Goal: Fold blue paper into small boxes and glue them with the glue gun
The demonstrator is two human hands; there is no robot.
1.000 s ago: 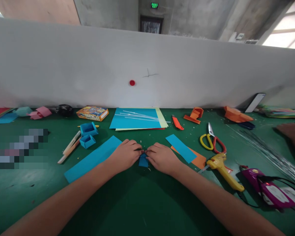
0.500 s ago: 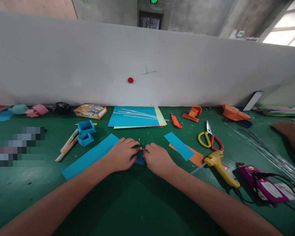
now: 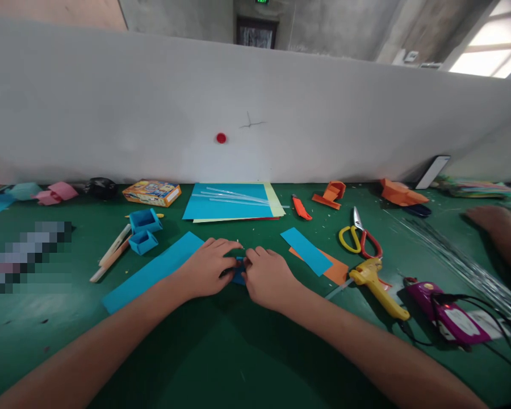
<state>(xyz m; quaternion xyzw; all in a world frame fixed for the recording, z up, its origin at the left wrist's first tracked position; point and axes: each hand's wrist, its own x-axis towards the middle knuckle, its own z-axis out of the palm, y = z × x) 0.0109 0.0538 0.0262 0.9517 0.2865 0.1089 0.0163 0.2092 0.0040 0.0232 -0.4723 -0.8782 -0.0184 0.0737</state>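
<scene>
A small piece of blue paper (image 3: pixel 239 277) sits between my two hands, low over the green table, largely covered by fingers. My left hand (image 3: pixel 210 267) closes on its left side with thumb and fingers. On the other side, my right hand (image 3: pixel 269 278) pinches the paper with curled fingers. Under and beyond my left forearm lies a long blue paper strip (image 3: pixel 153 272). Right of my right hand, a shorter blue strip (image 3: pixel 306 251) overlaps an orange paper piece (image 3: pixel 337 273).
Scissors (image 3: pixel 361 236), a yellow glue gun (image 3: pixel 378 287) and a purple corded device (image 3: pixel 447 315) lie to the right. Folded blue boxes (image 3: pixel 145 241) stand left. At the back are stacked sheets (image 3: pixel 230 210) and a red cutter (image 3: pixel 301 208). Another person's hand (image 3: pixel 491 218) rests far right.
The whole view has shifted slightly. My fingers have moved a little on the blue paper, and a bit more of its upper edge shows between them.
</scene>
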